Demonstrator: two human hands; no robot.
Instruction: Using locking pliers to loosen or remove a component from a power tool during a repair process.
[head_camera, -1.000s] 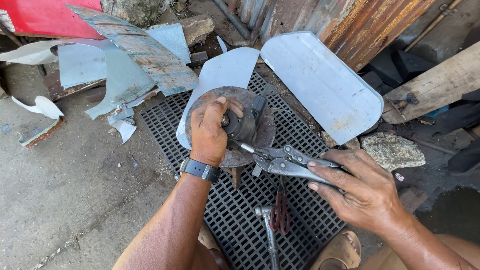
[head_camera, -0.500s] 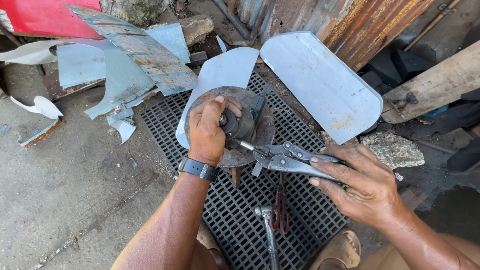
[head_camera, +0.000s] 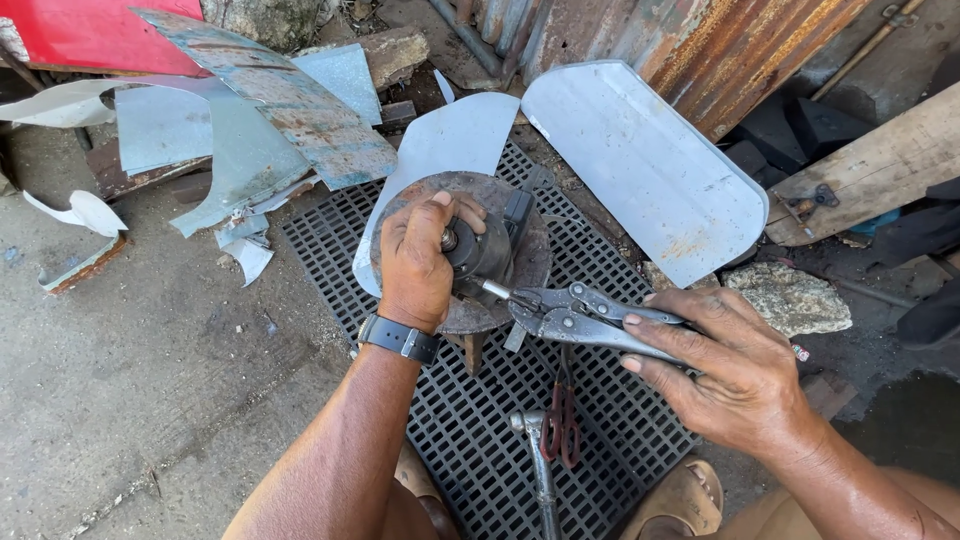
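Here, the left hand (head_camera: 418, 262) is curling down over a small dark motor-like part (head_camera: 480, 250) that is sitting on a rusty round metal disc (head_camera: 520, 215), the fingers closed around the part's upper end and the thumb lying along its side. A dark wristwatch (head_camera: 400, 338) is circling that wrist. The right hand (head_camera: 735, 375) is wrapping its fingers shut around the handles of a pair of silver locking pliers (head_camera: 580, 318), and the pliers' nose is pointing left and gripping a thin shaft or stud sticking out of the dark part; whether the nose is fully clamped is hard to tell.

The disc is resting on a black metal grating (head_camera: 330, 255) laid on the concrete ground, roughly in the middle of the view, with the pliers reaching in from its lower right. Just behind the disc a pale sheet-metal blade (head_camera: 455, 135) is lying flat, and a larger rounded sheet-metal panel (head_camera: 640, 165) is leaning beside it to the right, against rusty corrugated iron (head_camera: 720, 45). On the grating below the hands, red-handled snips (head_camera: 562, 425) are lying next to a metal hammer-like tool (head_camera: 540, 470). A pile of scrap sheet offcuts (head_camera: 260, 110) is lying at upper left, and a rough stone (head_camera: 790, 298) is sitting just beyond the right hand.
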